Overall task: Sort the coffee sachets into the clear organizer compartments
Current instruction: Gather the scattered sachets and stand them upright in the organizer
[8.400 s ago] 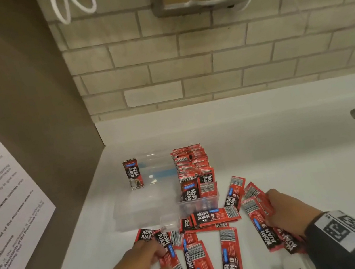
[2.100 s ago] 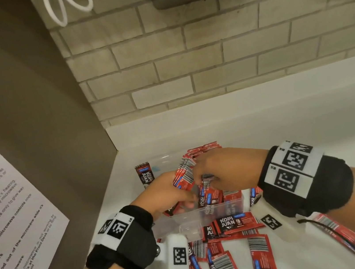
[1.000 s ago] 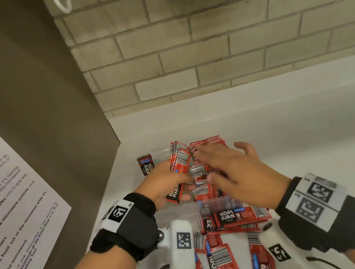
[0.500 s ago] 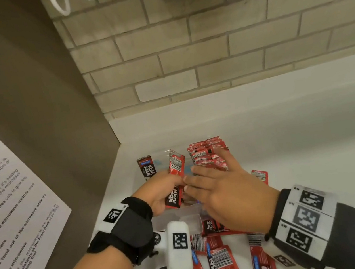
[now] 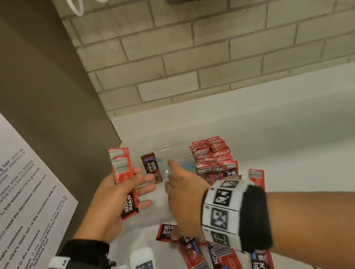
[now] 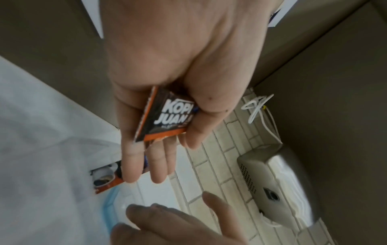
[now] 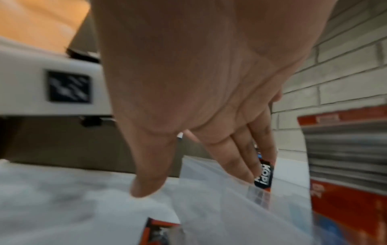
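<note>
The left hand (image 5: 113, 205) pinches a small stack of Kopi Juan sachets (image 5: 124, 182), thumb across the front, fingers straight behind; their long axis stands nearly upright, barcode ends up. The clear organizer (image 5: 171, 158) sits on the white counter (image 5: 301, 142) toward its back-left corner, just right of and beyond that stack. Its right compartment is packed with upright sachets (image 5: 212, 156); the left one holds a single standing sachet (image 5: 151, 168). The right hand (image 5: 185, 205), fingers relaxed and holding nothing, reaches over the near-empty compartment. Loose sachets (image 5: 214, 258) lie near the counter's front edge. The left hand is likely the one to deliver.
</note>
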Action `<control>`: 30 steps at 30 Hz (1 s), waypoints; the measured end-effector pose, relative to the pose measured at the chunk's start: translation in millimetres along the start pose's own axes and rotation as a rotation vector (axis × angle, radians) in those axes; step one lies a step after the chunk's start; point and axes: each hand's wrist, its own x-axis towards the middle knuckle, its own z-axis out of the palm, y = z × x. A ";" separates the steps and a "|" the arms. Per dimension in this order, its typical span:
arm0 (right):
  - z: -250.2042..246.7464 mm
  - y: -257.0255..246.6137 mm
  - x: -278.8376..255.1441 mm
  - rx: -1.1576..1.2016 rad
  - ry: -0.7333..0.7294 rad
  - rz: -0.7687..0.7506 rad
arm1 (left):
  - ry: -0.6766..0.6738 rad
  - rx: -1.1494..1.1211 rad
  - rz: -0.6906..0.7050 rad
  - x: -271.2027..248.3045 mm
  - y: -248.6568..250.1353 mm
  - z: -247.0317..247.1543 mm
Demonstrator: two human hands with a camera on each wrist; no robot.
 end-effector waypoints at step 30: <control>-23.9 57.9 -10.9 1.585 0.409 -0.129 | -0.297 -0.021 -0.102 -9.7 -3.4 1.4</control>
